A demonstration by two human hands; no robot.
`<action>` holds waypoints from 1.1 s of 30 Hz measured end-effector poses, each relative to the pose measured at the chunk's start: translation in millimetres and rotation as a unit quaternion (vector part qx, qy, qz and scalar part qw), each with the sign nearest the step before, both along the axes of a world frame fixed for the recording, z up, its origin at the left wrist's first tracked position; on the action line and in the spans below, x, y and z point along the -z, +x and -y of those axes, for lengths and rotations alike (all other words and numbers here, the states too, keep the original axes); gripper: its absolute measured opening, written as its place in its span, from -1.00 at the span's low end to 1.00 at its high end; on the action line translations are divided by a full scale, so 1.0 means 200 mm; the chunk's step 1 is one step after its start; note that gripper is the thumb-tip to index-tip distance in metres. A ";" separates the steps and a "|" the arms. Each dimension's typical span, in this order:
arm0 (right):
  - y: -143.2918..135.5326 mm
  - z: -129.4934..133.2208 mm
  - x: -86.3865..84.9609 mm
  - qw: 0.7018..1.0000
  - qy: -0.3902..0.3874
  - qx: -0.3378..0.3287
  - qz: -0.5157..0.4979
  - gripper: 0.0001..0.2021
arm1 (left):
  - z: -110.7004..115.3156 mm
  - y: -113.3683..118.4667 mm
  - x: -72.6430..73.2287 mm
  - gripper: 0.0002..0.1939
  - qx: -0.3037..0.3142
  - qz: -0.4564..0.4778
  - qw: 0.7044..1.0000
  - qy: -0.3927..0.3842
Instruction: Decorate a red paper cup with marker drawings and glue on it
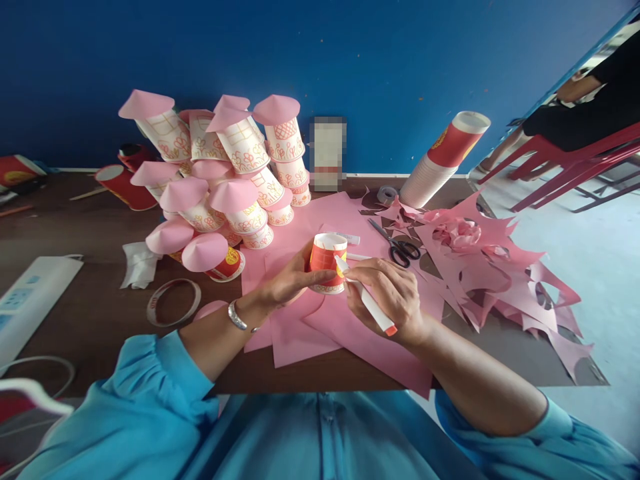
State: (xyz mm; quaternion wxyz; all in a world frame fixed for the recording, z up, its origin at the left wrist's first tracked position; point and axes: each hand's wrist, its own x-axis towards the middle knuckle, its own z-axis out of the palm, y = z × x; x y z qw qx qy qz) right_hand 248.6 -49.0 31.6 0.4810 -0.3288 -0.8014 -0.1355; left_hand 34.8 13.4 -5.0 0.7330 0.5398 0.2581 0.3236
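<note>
A red paper cup [324, 255] with a white rim and a yellow mark is held upright by my left hand [293, 279], whose fingers are wrapped round its left side. My right hand [384, 292] is closed on a white marker [371, 308] with an orange end; its tip meets the cup's wall near the yellow mark. Pink paper sheets [300, 337] lie beneath both hands. Behind the cup rests a white capped stick [347, 238], perhaps a glue stick or another marker. Black scissors [404, 252] lie to the right of it.
Decorated cups with pink cone roofs [235, 197] are stacked at the back left. A tall cup stack [435, 170] leans at the back right, near pink scraps [465, 267]. A tape roll [173, 302] and power strip [35, 303] lie left. Someone sits on a red stool [580, 157].
</note>
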 end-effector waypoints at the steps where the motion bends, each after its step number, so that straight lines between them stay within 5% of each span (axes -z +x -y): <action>1: 0.00 0.00 0.00 1.000 0.002 0.001 0.002 -0.85 | 0.00 0.00 0.01 -0.32 0.002 -0.002 1.000 0.004; 8: 0.01 0.00 -0.01 1.000 -0.004 -0.001 0.012 -0.80 | -0.01 -0.01 0.05 -0.33 0.003 -0.009 1.000 0.015; 28: 0.02 0.01 -0.02 0.999 0.010 -0.017 -0.032 -0.83 | 0.00 0.00 -0.06 -0.46 0.011 0.039 0.999 0.032; 33: 0.03 0.01 -0.01 1.000 -0.006 -0.010 -0.028 -0.74 | -0.01 -0.01 0.02 -0.52 -0.018 0.069 0.997 0.028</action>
